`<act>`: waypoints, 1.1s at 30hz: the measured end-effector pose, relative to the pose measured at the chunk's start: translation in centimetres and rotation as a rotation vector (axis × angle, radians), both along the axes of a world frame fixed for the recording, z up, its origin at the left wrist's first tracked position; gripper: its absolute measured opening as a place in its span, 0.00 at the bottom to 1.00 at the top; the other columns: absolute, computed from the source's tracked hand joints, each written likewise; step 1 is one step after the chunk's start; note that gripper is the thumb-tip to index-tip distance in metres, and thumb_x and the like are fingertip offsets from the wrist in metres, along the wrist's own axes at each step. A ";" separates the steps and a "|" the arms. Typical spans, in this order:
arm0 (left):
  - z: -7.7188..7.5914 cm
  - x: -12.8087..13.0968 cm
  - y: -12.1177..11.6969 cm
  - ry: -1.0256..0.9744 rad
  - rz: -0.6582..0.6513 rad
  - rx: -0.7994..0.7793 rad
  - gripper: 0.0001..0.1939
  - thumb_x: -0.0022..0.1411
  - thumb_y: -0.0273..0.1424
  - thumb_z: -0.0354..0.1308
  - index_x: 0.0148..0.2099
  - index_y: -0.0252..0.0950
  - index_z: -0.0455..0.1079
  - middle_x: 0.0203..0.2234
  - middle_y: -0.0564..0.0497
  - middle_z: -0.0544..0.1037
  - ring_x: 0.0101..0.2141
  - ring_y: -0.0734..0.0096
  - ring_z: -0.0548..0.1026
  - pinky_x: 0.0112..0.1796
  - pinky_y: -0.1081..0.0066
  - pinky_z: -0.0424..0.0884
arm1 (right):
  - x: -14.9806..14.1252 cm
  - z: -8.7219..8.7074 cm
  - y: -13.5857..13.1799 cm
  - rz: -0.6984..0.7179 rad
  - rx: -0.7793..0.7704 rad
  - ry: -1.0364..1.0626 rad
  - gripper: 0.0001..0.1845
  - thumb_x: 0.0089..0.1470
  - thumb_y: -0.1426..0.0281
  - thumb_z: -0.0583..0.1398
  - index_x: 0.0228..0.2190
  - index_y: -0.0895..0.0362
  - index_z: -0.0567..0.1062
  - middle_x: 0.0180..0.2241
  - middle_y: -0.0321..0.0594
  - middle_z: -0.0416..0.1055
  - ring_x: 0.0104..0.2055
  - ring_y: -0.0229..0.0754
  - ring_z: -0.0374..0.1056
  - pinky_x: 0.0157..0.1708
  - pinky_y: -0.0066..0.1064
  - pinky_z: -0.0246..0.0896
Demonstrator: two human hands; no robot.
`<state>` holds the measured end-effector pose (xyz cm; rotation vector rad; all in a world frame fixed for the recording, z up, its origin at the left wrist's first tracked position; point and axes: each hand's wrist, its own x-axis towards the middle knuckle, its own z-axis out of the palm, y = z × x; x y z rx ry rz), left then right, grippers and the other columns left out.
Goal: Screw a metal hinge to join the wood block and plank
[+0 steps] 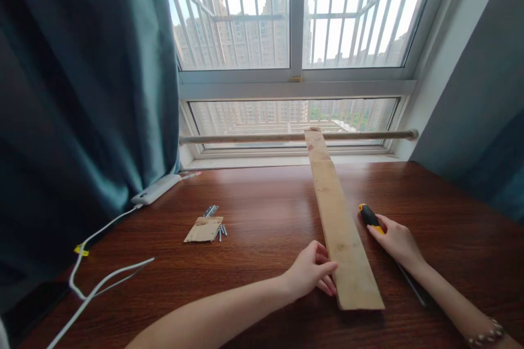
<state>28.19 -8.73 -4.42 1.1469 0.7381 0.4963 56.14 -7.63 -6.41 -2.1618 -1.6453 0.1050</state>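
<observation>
Lying lengthwise right of centre on the table (257,188), far end by the window (295,22): the plank (344,223), pinched at its left edge by the left hand (307,272). Just beside, handle clasped in the right hand (399,240): the screwdriver (369,217). Probably best to steady the plank flat, keeping the fingertips clear of the tool. Toward the table's left edge, screws (221,230) and white cable (70,322); beyond, blue curtain (102,65).

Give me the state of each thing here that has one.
Left hand: touching board
Right hand: gripping screwdriver
Board: unfastened at near end
Screwdriver: held by handle
Screws: loose, bunched
Cable: connected to white strip
Curtain: hanging, left side
Window: seemingly shut
</observation>
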 end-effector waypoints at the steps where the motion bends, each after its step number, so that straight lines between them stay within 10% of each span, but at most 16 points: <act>1: 0.1 -0.5 0.0 -0.002 0.028 0.038 0.25 0.47 0.44 0.61 0.39 0.37 0.53 0.31 0.51 0.71 0.18 0.74 0.72 0.19 0.71 0.68 | 0.1 -0.1 0.0 -0.003 -0.005 -0.010 0.21 0.51 0.58 0.54 0.45 0.54 0.71 0.39 0.42 0.73 0.40 0.50 0.70 0.35 0.31 0.59; 10: 1.5 -13.6 3.0 0.426 0.397 0.978 0.11 0.59 0.33 0.53 0.44 0.37 0.63 0.39 0.46 0.73 0.38 0.67 0.73 0.40 0.63 0.69 | 0.4 0.1 -0.3 -0.039 -0.068 -0.135 0.28 0.52 0.51 0.51 0.49 0.55 0.68 0.41 0.47 0.71 0.38 0.53 0.69 0.31 0.35 0.59; 14: 1.5 -21.7 5.4 0.720 0.320 1.469 0.22 0.56 0.38 0.56 0.52 0.37 0.62 0.48 0.42 0.70 0.55 0.55 0.62 0.55 0.49 0.51 | -4.3 4.2 -0.8 -0.174 0.228 -0.328 0.29 0.55 0.53 0.50 0.50 0.60 0.67 0.41 0.52 0.69 0.34 0.53 0.68 0.27 0.35 0.55; 16: 1.5 -24.6 6.2 0.877 0.250 1.582 0.27 0.55 0.43 0.57 0.54 0.36 0.60 0.51 0.42 0.69 0.58 0.52 0.55 0.57 0.44 0.39 | -9.1 6.9 -0.7 0.005 0.370 -0.193 0.23 0.55 0.57 0.52 0.44 0.60 0.71 0.33 0.45 0.70 0.32 0.46 0.68 0.28 0.32 0.55; 21: 0.5 -28.3 7.8 1.167 0.190 1.515 0.41 0.52 0.53 0.53 0.62 0.36 0.52 0.59 0.40 0.60 0.62 0.49 0.43 0.55 0.42 0.29 | -24.4 9.2 2.0 0.574 0.105 0.285 0.12 0.53 0.64 0.56 0.25 0.58 0.74 0.23 0.38 0.72 0.26 0.37 0.66 0.27 0.25 0.54; 27: -2.4 -30.8 9.8 1.320 0.334 1.163 0.38 0.60 0.51 0.39 0.66 0.35 0.43 0.63 0.40 0.50 0.62 0.52 0.41 0.55 0.43 0.39 | -36.5 5.3 7.1 0.522 -0.131 0.292 0.14 0.50 0.63 0.59 0.27 0.62 0.76 0.31 0.49 0.74 0.35 0.44 0.70 0.31 0.27 0.58; 33: -2.5 -30.6 9.7 1.344 0.191 1.142 0.33 0.62 0.50 0.35 0.66 0.41 0.43 0.63 0.47 0.49 0.62 0.57 0.42 0.55 0.43 0.37 | -40.3 4.0 8.4 0.470 -0.177 0.294 0.19 0.47 0.65 0.64 0.39 0.64 0.74 0.40 0.55 0.72 0.40 0.48 0.70 0.36 0.30 0.62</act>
